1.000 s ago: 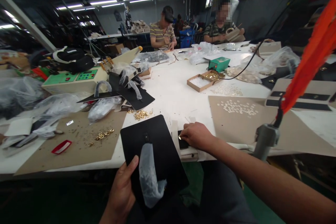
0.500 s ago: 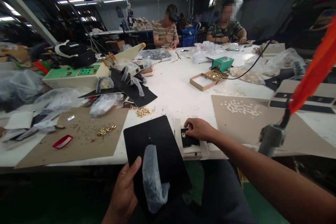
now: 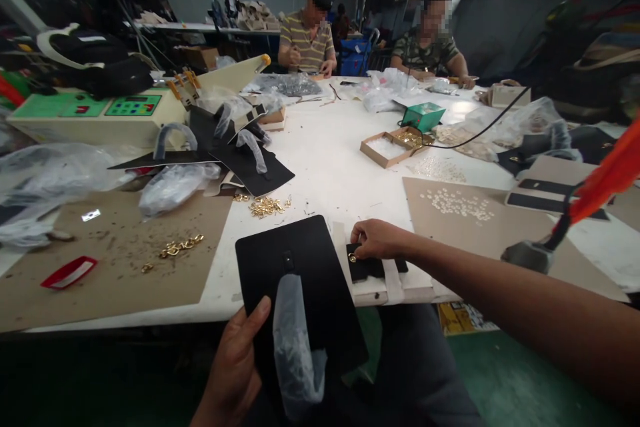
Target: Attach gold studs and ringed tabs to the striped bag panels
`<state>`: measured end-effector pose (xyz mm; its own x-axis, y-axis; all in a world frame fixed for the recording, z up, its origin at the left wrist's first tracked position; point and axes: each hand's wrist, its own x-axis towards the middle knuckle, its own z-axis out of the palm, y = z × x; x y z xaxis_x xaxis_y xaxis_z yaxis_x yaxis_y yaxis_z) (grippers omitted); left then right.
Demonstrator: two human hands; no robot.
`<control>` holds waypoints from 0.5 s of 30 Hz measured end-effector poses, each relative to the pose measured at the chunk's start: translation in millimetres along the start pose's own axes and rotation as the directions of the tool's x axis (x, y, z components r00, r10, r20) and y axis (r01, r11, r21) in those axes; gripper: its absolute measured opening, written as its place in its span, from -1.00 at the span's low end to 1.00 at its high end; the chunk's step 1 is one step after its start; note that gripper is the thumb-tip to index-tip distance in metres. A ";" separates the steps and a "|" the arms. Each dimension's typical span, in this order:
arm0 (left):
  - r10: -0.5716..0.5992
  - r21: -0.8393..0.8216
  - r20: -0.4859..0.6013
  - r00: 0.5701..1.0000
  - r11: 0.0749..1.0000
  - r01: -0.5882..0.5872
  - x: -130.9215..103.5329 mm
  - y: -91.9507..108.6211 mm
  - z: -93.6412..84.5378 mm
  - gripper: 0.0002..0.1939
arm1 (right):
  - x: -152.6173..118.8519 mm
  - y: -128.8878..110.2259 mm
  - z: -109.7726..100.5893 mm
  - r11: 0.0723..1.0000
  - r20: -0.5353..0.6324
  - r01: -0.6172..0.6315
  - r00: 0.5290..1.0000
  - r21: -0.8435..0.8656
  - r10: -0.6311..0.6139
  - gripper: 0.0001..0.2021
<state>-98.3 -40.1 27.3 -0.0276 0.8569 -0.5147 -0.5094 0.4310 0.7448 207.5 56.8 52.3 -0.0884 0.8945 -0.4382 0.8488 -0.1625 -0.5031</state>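
My left hand is closed on the lower left edge of a black bag panel, thumb on its face. The panel is tilted up over my lap at the table's front edge. A handle wrapped in clear plastic hangs down its front, below a small black tab. To the right, my right hand has its fingertips bent down onto a small black piece with a gold ring fitting. That piece lies at the table edge beside white strips.
Gold fittings lie in piles and on brown card at left, near a red item. At right are clear washers, a cardboard box and a green device. Two people sit across the table.
The view has shifted slightly, so the table's left side sits further left. My right hand stays at the small black piece, and my left hand still holds the panel.
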 end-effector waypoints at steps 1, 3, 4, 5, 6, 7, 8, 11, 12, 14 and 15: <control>-0.003 -0.002 0.000 1.000 1.000 0.003 2.0 -0.3 -0.7 -0.74 | 0.4 -0.9 -0.2 1.000 0.011 -0.007 1.000 -0.001 0.007 -0.76; -0.012 -0.011 0.003 1.000 1.000 0.012 5.1 0.1 -1.0 -0.74 | 0.4 -2.6 -0.2 1.000 0.024 -0.019 1.000 -0.008 0.020 -0.76; -0.021 -0.019 0.006 1.000 1.000 0.021 6.3 0.6 -0.8 -0.74 | 0.0 -3.3 0.1 1.000 0.023 -0.023 0.999 -0.015 0.023 -0.76; -0.032 -0.026 0.013 0.999 0.999 0.032 7.3 1.2 -0.4 -0.73 | -0.6 -4.1 0.5 0.999 0.018 -0.026 0.999 -0.024 0.026 -0.76; -0.039 -0.031 0.021 0.999 0.999 0.040 8.1 2.0 0.1 -0.72 | -1.3 -4.9 1.0 0.999 0.010 -0.027 1.000 -0.035 0.028 -0.75; -0.041 -0.034 0.027 0.999 0.999 0.042 8.9 2.8 0.7 -0.72 | -2.1 -5.7 1.5 0.999 0.000 -0.030 1.000 -0.045 0.030 -0.75; -0.038 -0.036 0.033 0.999 0.999 0.040 9.6 3.8 1.4 -0.72 | -3.0 -6.5 2.1 0.998 -0.010 -0.033 0.999 -0.055 0.033 -0.75; -0.009 -0.043 0.046 0.999 0.999 0.011 11.0 7.4 4.3 -0.72 | -4.7 -8.5 3.6 0.996 -0.030 -0.043 0.999 -0.080 0.040 -0.75; 0.003 -0.045 0.050 0.999 0.999 -0.001 11.2 8.9 5.4 -0.70 | -4.8 -8.9 3.9 0.995 -0.033 -0.044 0.999 -0.085 0.041 -0.75; 0.025 -0.050 0.060 0.998 0.998 -0.022 10.7 12.0 7.4 -0.65 | -4.3 -9.4 4.3 0.995 -0.032 -0.044 0.999 -0.092 0.041 -0.74; 0.030 -0.055 0.062 0.998 0.998 -0.027 10.0 13.6 8.0 -0.62 | -3.8 -9.6 4.3 0.995 -0.028 -0.044 0.999 -0.093 0.042 -0.74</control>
<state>-98.6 -23.5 35.6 0.0108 0.8854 -0.4646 -0.5548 0.3919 0.7340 197.4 53.2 55.6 -0.0383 0.8984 -0.4376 0.8966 -0.1624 -0.4120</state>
